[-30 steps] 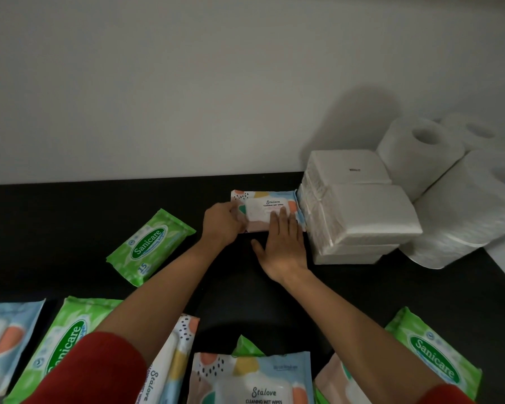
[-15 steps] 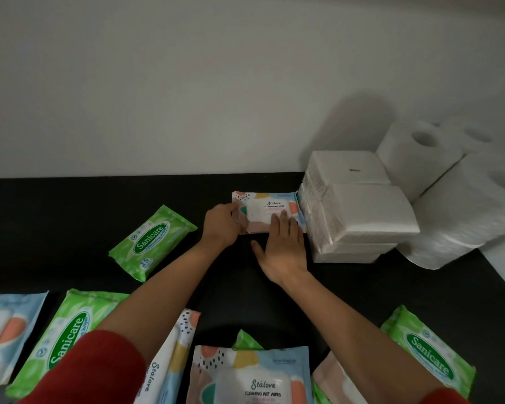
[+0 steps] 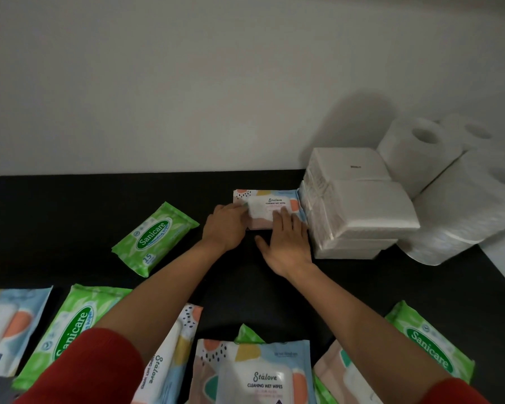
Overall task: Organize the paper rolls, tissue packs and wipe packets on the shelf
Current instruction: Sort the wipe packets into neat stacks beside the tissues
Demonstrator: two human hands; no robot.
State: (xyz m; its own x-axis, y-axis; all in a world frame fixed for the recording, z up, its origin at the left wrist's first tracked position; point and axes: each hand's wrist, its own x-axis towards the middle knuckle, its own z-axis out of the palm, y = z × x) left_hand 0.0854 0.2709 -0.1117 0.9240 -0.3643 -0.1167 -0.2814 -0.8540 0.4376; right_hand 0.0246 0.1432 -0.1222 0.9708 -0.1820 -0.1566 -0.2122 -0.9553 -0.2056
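Observation:
A pastel Stalove wipe packet (image 3: 274, 201) lies flat on the black shelf (image 3: 70, 205), its right end against a stack of white tissue packs (image 3: 362, 205). My left hand (image 3: 225, 227) grips the packet's left end with curled fingers. My right hand (image 3: 286, 243) lies flat, and its straight fingertips press on the packet's near right part. White paper rolls (image 3: 420, 150) stand behind and to the right of the tissue stack, against the wall.
A green Sanicare packet (image 3: 155, 237) lies at an angle left of my hands. Along the near edge lie several more packets: Stalove (image 3: 254, 374) in the middle, Sanicare at left (image 3: 70, 330) and at right (image 3: 432, 345). A white wall backs the shelf.
Both hands stay on the Stalove packet beside the tissue stack. Only the view has drifted slightly.

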